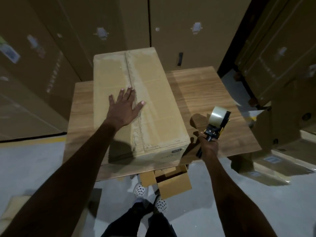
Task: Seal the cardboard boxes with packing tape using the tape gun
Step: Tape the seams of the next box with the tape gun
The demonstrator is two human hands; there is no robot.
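A large closed cardboard box lies lengthwise on a wooden table. A rough centre seam with torn paper along it runs down the top of the box. My left hand rests flat on the box top, fingers spread, right beside the seam. My right hand grips the handle of a black and yellow tape gun to the right of the box, above the table. The gun carries a roll of clear tape and points away from me.
Tall stacked cartons stand behind and to both sides of the table. A small open cardboard box sits on the grey floor under the table's near edge, by my feet. More cartons crowd the right side. A yellow floor line runs at the left.
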